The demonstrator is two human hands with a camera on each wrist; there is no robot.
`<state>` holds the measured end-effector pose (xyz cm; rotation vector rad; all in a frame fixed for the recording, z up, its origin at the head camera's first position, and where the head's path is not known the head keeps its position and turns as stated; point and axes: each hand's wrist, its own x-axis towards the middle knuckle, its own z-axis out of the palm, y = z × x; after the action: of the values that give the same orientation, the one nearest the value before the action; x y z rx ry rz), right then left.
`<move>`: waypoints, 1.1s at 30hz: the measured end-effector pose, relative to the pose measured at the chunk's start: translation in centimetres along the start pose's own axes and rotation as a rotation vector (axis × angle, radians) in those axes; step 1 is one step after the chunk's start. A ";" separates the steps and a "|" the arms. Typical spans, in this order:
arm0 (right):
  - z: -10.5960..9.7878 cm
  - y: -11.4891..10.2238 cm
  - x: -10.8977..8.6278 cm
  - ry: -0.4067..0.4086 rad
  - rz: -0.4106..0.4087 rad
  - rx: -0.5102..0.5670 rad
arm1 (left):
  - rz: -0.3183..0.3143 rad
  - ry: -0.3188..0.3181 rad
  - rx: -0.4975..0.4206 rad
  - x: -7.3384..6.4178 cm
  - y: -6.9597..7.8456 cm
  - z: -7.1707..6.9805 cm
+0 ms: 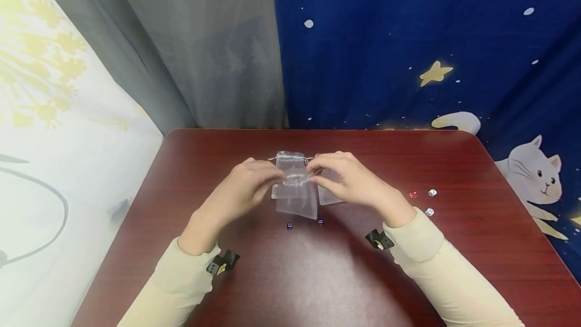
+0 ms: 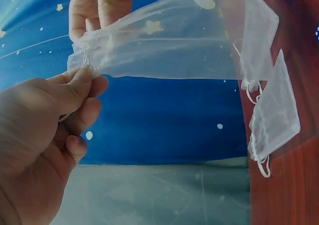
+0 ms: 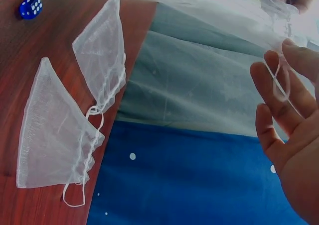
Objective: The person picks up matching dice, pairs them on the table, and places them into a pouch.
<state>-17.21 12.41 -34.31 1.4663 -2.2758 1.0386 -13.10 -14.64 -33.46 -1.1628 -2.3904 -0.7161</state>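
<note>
A sheer white drawstring pouch (image 2: 174, 56) is held up above the table, its mouth stretched between both hands. My left hand (image 1: 247, 183) pinches one side of the gathered mouth between thumb and fingers. On the opposite side, my right hand (image 1: 349, 178) pinches the mouth edge; a loop of white drawstring (image 3: 281, 85) hangs at its fingers. Two more sheer pouches lie on the table beyond the held one: one pouch (image 3: 102, 56) behind it, and another pouch (image 3: 52, 140) partly beneath my right hand in the head view. The held pouch's inside cannot be made out.
Two blue dice (image 1: 289, 226) (image 1: 320, 222) lie on the dark red table (image 1: 204, 150) just nearer than the pouches. To the right are a red die (image 1: 413, 195) and two whitish dice (image 1: 432, 193) (image 1: 429, 212). Curtains (image 1: 227, 39) hang behind the table.
</note>
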 end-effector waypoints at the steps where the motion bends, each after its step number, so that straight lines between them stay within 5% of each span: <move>1: 0.1 0.0 0.0 0.006 0.013 -0.003 | -0.005 -0.002 0.012 0.0 0.0 -0.1; 15: 1.8 0.7 -1.0 0.081 0.218 0.014 | -0.084 0.038 0.098 -1.5 -1.4 -1.6; 33: 6.6 1.3 -3.3 -0.032 0.300 -0.031 | -0.084 0.102 0.102 -2.8 -2.4 -2.0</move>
<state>-15.74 10.56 -41.38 1.1597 -2.5785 1.0573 -13.21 -18.83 -34.01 -0.9671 -2.3717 -0.6544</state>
